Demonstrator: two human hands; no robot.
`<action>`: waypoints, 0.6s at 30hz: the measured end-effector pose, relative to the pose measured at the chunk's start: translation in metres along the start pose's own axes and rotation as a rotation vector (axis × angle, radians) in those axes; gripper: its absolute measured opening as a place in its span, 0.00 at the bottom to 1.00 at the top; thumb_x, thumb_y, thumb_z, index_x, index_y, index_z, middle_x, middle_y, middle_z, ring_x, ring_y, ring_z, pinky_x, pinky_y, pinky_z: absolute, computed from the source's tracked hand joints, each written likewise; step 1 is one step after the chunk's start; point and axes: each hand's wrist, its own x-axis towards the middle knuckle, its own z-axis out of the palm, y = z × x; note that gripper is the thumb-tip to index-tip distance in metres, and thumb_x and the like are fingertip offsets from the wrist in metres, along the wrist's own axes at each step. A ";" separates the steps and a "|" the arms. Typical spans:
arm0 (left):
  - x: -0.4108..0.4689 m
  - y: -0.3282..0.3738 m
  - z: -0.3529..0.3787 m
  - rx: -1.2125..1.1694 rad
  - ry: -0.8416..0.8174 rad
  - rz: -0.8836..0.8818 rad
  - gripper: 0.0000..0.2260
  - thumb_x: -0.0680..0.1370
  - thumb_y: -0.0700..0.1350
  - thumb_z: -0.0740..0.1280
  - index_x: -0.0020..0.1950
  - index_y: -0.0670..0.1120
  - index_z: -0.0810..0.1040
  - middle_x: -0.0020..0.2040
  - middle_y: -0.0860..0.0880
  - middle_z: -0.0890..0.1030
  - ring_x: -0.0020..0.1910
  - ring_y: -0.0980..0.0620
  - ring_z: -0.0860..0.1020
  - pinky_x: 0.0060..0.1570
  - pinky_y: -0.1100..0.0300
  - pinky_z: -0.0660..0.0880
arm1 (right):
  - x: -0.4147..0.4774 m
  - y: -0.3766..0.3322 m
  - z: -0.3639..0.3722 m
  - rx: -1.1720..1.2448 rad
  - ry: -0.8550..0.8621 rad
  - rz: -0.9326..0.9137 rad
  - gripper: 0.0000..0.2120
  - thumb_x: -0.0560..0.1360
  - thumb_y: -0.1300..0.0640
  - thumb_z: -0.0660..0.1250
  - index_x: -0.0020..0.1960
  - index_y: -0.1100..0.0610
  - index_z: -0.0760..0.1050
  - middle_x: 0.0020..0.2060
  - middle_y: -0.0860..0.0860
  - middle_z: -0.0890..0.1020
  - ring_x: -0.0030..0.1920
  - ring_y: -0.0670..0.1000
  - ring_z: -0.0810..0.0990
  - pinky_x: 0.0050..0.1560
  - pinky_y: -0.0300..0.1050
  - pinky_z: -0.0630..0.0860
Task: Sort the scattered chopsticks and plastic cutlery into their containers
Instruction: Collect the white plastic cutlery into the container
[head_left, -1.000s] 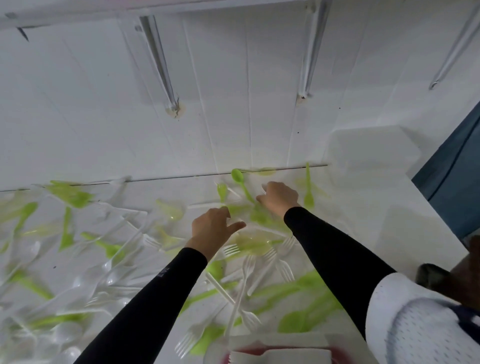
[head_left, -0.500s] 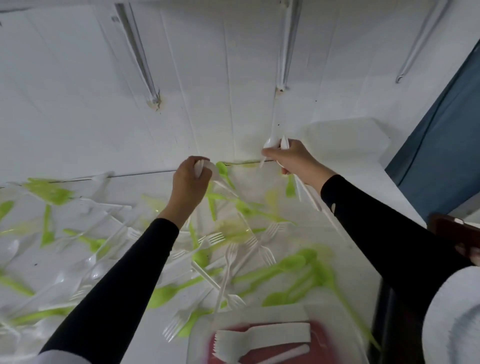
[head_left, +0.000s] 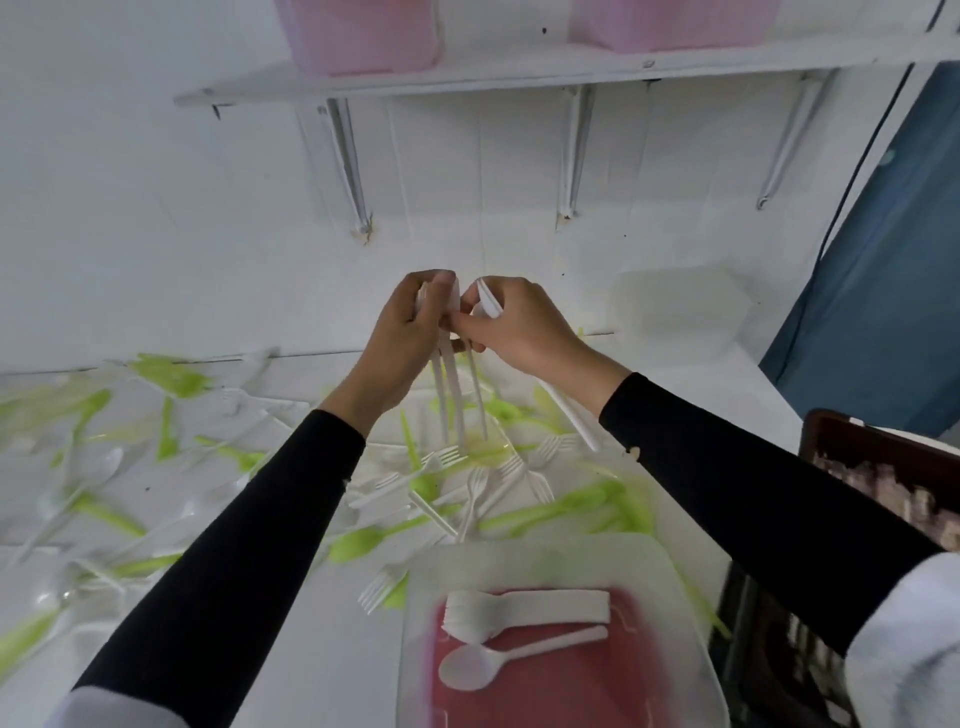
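left hand (head_left: 402, 338) grips white cutlery bundle (head_left: 458, 410) | right hand (head_left: 519, 327) clutches white utensil (head_left: 571, 421)

A person is wearing close-fitting black sleeves (head_left: 223, 545) running down to both wrists. A white top (head_left: 904, 649) is covering the upper arms over them, and a small pale speck (head_left: 634, 453) is showing on the right sleeve's cuff.

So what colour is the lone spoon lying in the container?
White. The spoon shows best in the head view, inside the container.
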 end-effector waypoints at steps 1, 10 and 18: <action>-0.007 0.003 -0.006 -0.025 -0.036 -0.010 0.14 0.83 0.51 0.60 0.59 0.40 0.73 0.43 0.47 0.81 0.40 0.49 0.81 0.45 0.49 0.82 | -0.004 -0.009 0.006 0.010 -0.014 -0.024 0.08 0.72 0.48 0.70 0.38 0.51 0.75 0.30 0.46 0.81 0.37 0.48 0.82 0.45 0.50 0.79; -0.070 0.013 -0.081 -0.024 0.260 -0.144 0.15 0.78 0.58 0.66 0.49 0.46 0.76 0.40 0.53 0.75 0.35 0.56 0.72 0.34 0.65 0.70 | -0.036 -0.060 0.046 0.348 -0.457 0.067 0.09 0.80 0.57 0.61 0.52 0.64 0.72 0.42 0.50 0.77 0.39 0.43 0.73 0.41 0.39 0.69; -0.136 0.011 -0.137 -0.299 0.360 -0.187 0.08 0.83 0.48 0.61 0.57 0.46 0.76 0.48 0.47 0.77 0.33 0.55 0.71 0.30 0.66 0.70 | -0.050 -0.099 0.107 0.686 -0.430 0.156 0.02 0.79 0.57 0.64 0.49 0.55 0.72 0.43 0.53 0.71 0.43 0.51 0.69 0.39 0.41 0.69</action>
